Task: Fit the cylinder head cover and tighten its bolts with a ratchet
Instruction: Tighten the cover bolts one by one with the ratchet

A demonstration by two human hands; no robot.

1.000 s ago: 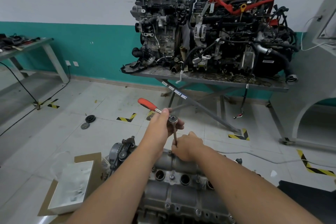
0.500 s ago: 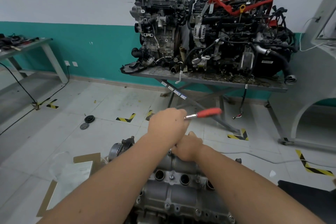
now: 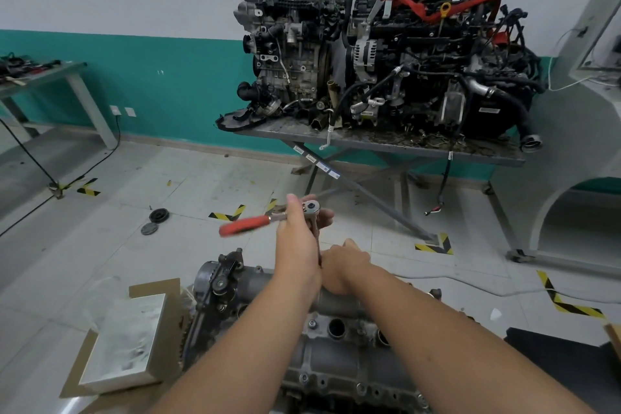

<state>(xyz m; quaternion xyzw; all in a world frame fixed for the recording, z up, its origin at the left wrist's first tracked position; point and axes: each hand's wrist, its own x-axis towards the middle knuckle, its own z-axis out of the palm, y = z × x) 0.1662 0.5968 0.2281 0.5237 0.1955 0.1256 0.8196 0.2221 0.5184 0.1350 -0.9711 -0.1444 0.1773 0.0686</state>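
Fingers of the left hand (image 3: pixel 299 232) are curled round the head of a red-handled chrome ratchet (image 3: pixel 268 220), whose handle is pointed leftward. Its thin extension bar (image 3: pixel 317 245) is pinched low down by the right hand (image 3: pixel 342 267), which is rested on the grey cast-aluminium cylinder head cover (image 3: pixel 336 339), seated on the engine below.

Tiled floor (image 3: pixel 168 245) with two black discs (image 3: pixel 154 222), hazard tape marks (image 3: pixel 228 213), steel table (image 3: pixel 386 144) bearing two engines (image 3: pixel 386 54)
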